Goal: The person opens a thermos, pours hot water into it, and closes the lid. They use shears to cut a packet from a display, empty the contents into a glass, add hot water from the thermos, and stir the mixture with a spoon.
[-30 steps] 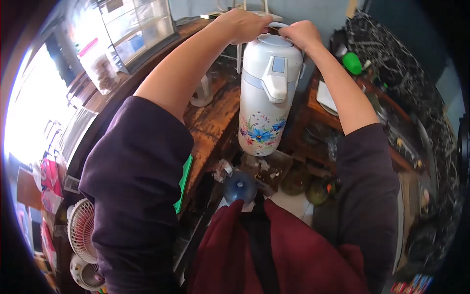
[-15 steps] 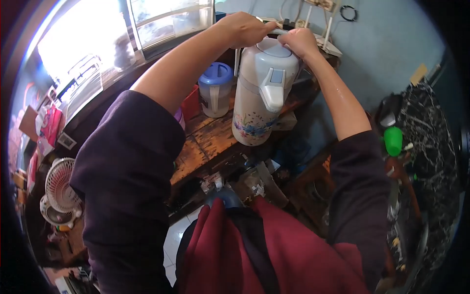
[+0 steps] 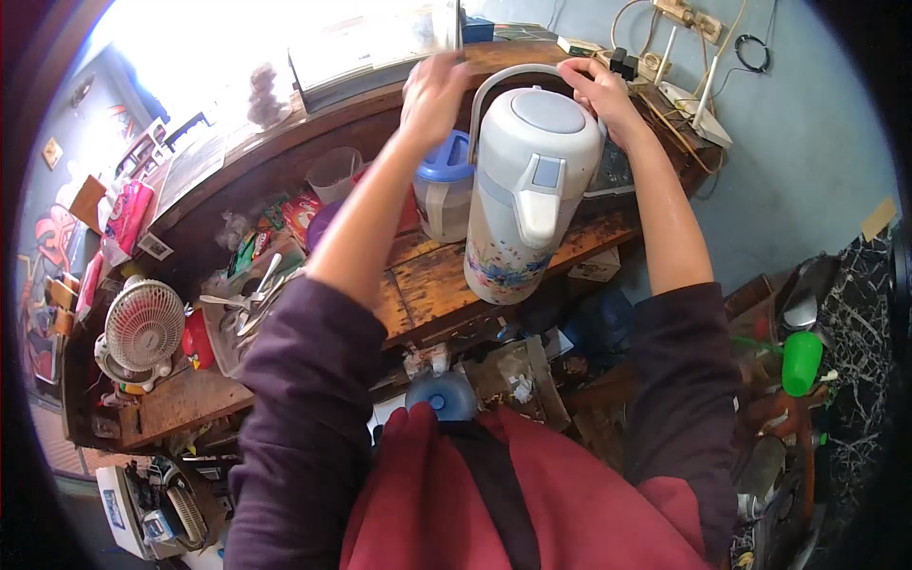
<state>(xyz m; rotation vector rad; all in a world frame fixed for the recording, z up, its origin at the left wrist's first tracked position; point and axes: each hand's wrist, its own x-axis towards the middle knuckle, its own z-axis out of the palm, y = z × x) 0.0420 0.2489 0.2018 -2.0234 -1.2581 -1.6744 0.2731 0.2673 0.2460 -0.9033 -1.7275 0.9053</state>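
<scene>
A white pump thermos (image 3: 546,185) with a floral band near its base stands upright at the front edge of a wooden counter. Its grey carrying handle (image 3: 487,95) is raised in an arch over the lid. My right hand (image 3: 606,95) has its fingers closed on the right side of that handle. My left hand (image 3: 432,100) is in the air to the left of the thermos, apart from the handle, its fingers loosely stretched and somewhat blurred. Below it is a clear pitcher with a blue lid (image 3: 446,163), partly hidden by my left forearm.
On the worn wooden counter (image 3: 427,285) sit a clear container (image 3: 334,174) and a tray of spoons and forks (image 3: 228,328). A small fan (image 3: 144,325) stands at the left. Cables and a power strip (image 3: 692,19) lie at the back right. A green cup (image 3: 802,363) is at the far right.
My left hand has let go of the handle and moved left, away from the thermos. My right hand stays at the handle. The view has shifted, showing more of the counter's left side.
</scene>
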